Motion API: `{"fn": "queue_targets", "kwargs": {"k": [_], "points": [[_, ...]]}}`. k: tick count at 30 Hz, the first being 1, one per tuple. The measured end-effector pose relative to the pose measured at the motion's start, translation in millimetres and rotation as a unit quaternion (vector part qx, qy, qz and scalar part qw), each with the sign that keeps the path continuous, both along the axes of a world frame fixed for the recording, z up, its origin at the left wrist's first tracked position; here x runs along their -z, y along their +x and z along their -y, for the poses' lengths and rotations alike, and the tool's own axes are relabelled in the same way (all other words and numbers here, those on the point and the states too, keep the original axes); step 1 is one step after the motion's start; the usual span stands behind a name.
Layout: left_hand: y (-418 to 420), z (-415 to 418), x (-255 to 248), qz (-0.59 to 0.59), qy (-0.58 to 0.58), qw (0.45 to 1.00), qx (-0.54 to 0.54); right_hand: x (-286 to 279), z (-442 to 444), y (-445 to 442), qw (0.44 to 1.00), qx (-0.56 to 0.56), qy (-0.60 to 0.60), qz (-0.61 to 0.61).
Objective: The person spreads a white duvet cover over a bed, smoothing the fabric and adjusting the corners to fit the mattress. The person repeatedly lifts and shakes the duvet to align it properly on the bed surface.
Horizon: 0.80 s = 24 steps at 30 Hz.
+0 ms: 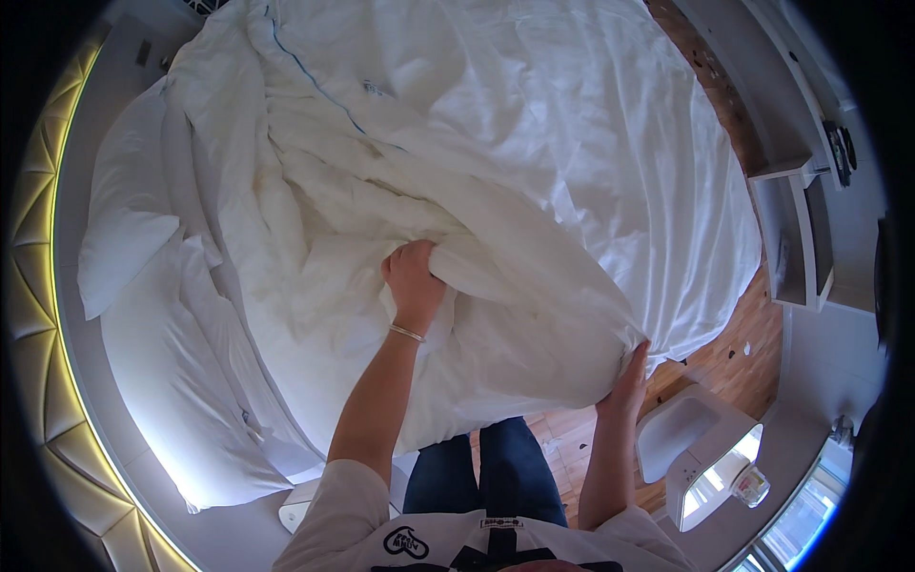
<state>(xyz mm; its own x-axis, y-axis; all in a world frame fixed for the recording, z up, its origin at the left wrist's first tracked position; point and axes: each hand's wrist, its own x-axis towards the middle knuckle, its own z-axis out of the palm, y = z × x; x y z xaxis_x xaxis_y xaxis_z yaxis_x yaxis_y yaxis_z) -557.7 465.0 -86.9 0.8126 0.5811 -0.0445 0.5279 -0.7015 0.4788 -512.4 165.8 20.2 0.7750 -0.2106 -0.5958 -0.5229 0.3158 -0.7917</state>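
Note:
A large white duvet (500, 214), rumpled and partly folded over itself, covers the bed in front of me. My left hand (416, 275), with a silver bangle at the wrist, grips a bunched fold near the duvet's middle. At the near right corner my right hand (629, 375) holds the edge of the white fabric, its thumb on top and its fingers partly hidden. A blue line of trim (307, 71) runs along a fold at the upper left. White pillows (171, 365) lie at the left end of the bed.
A padded, lit headboard (36, 279) curves along the left. At the lower right stand a white chair (675, 429) and a white table with a clear jar (750, 486). White shelving (790, 236) is at the right. Small scraps lie on the wooden floor (750, 322).

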Motion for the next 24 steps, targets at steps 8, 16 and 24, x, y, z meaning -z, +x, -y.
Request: {"fn": "queue_targets", "kwargs": {"k": [8,16,24], "points": [[27.5,54.1,-70.9,-0.011,-0.175,0.984,0.003,49.7,-2.9,12.5,0.822,-0.229,-0.434,0.291],[20.0,91.0,-69.2,-0.002,-0.165,0.967,0.196,107.5,-45.0,34.5,0.82,-0.316,-0.461,0.123],[-3.6,60.8,-56.9,0.037,-0.363,0.907,0.21,54.0,-55.2,-59.1,0.731,-0.583,-0.192,0.299]]}}
